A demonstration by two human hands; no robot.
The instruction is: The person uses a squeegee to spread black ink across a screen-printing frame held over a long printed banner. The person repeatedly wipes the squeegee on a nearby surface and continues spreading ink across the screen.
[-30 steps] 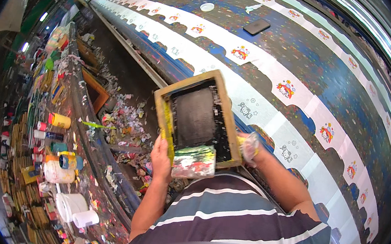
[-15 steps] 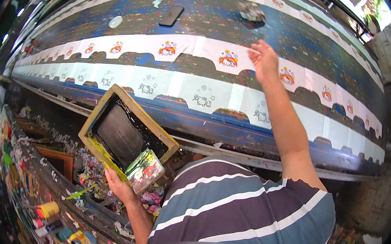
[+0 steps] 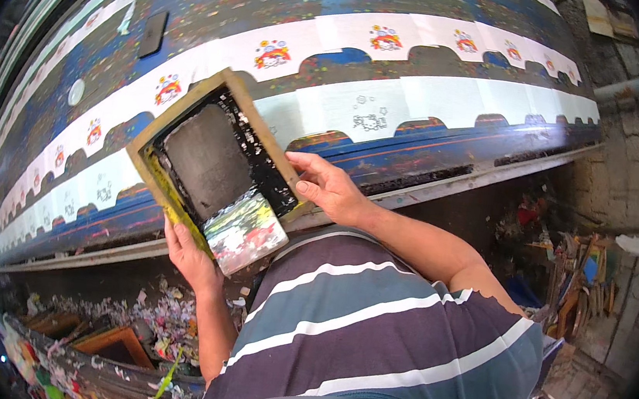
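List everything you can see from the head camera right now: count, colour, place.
Wooden screen frame: one, yellowish wood with dark mesh, held over the table's near edge.
Paint-smeared squeegee: one, multicoloured, at the frame's lower corner.
Long printing table: one, blue, paint-speckled, across the top.
White fabric strips: two rows, printed motifs, along the table.
Dark flat object: one, on the table, upper left.
Paper scraps: many, mixed colours, lower left.
Striped shirt: one, purple, grey-blue, white.
Left hand: grips the frame's lower edge.
Right hand: holds the frame's right side.
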